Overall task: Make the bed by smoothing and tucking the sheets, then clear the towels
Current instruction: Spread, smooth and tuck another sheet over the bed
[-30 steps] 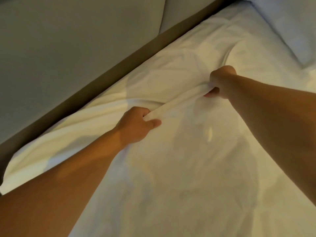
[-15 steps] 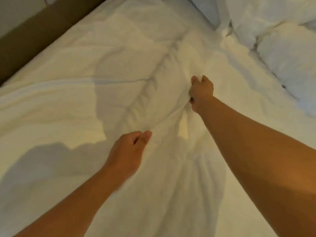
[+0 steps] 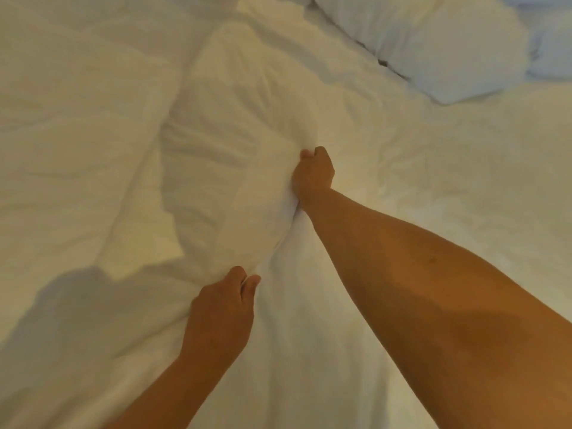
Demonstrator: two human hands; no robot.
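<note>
Left hand (image 3: 221, 317): knuckles up, fingers curled, pinching cloth; forearm bare. Right hand (image 3: 313, 176): farther out, ahead of the left, fist closed on cloth; arm extended, bare.

The fingertips of the right hand (image 3: 313, 174) are buried in a gathered fold of the white sheet (image 3: 241, 168), so the grip itself is concealed. The fingers of the left hand (image 3: 221, 317) are curled under and hidden by its back. Both forearms are cut off by the lower and right edges. The pillows (image 3: 448, 48) are cropped at the top edge. The whole view is softly blurred.
</note>
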